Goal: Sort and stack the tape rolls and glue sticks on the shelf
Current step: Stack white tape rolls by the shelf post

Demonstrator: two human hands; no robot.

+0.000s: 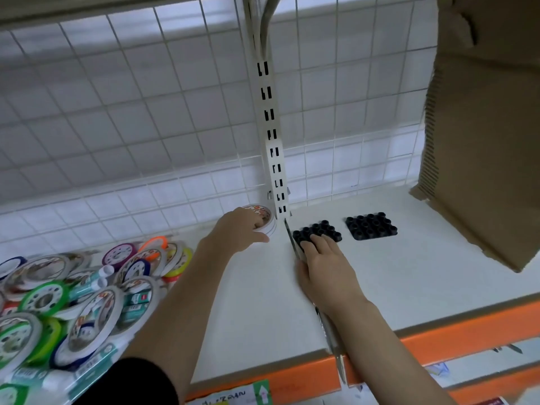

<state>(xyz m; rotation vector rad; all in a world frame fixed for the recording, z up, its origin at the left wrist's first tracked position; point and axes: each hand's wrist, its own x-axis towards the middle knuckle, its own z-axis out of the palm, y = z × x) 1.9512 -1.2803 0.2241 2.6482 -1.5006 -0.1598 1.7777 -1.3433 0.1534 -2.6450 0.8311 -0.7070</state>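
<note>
A low stack of white tape rolls [267, 219] stands at the back of the white shelf [251, 293], by the slotted upright. My left hand [238, 229] holds this stack, fingers curled over its top. My right hand [320, 258] lies flat at the front edge of a black holder tray [323, 229], fingers straight and touching it. A loose heap of tape rolls [87, 285] in white, green, blue, orange and yellow, mixed with teal glue sticks [87, 285], covers the shelf's left end.
A second black holder tray [370, 225] sits to the right of the first. A brown cardboard box [485, 135] fills the right side. A wire grid back panel [146, 112] and a slotted upright post [271, 135] stand behind. An orange price rail [438, 340] edges the shelf front.
</note>
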